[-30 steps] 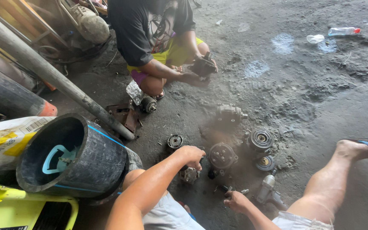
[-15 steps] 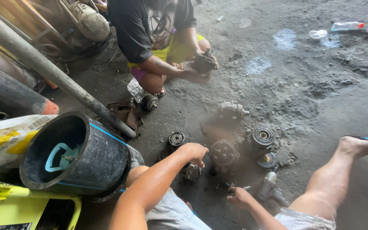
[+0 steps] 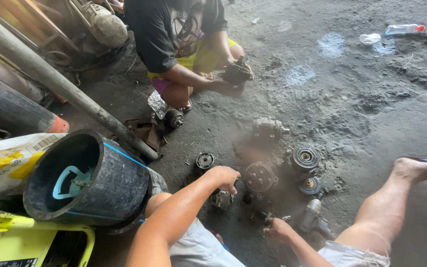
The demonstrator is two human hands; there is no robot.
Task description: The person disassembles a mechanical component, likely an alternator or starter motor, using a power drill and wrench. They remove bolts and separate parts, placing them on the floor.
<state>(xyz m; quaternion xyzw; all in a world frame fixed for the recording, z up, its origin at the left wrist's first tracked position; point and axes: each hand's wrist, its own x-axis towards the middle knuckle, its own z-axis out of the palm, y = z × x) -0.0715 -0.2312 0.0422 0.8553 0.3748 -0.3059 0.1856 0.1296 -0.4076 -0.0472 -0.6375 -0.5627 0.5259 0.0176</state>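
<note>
1. Metal part (image 3: 222, 199), small and grimy, lay on the concrete floor (image 3: 362, 123) under the left hand (image 3: 225, 177), whose curled fingers hid any grip.
2. Right hand (image 3: 277, 229) was closed around a thin tool (image 3: 268, 216).
3. It looked heavy, stiff, probably greasy; its outer edges seemed safest to grasp.

My left hand (image 3: 223, 176) sits left of the round clutch plate (image 3: 259, 176) on the floor (image 3: 352, 113); my right hand (image 3: 277, 229) lies nearer me. Two pulleys (image 3: 305, 158) lie right, the compressor body (image 3: 268, 129) beyond, the large pipe (image 3: 87, 180) far left.
</note>
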